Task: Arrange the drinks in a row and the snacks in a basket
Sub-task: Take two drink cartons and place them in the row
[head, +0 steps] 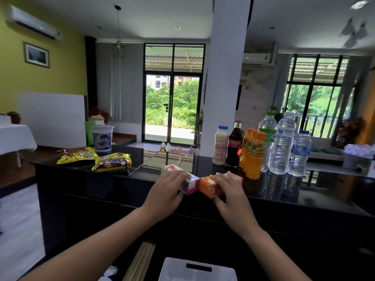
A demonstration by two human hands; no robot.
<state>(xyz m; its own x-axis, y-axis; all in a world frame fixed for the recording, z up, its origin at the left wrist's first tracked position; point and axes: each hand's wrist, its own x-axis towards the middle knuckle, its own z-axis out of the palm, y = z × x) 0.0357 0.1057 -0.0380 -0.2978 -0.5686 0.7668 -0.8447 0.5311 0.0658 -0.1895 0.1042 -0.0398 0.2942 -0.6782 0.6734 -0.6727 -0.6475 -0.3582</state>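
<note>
Gripping one small drink carton apiece, I hold the pink carton [189, 184] in my left hand [166, 192] and the orange carton [210, 187] in my right hand [229, 191] — fingers curled shut around each, just above the black counter [97, 179]. The bottle row [261, 147] lies up and to the right, nearer my right hand. Counted: seven bottles, two cartons, two yellow snack bags [93, 159], one cup [102, 139]. The white basket [197, 269] sits below — snacks not yet in it.
</note>
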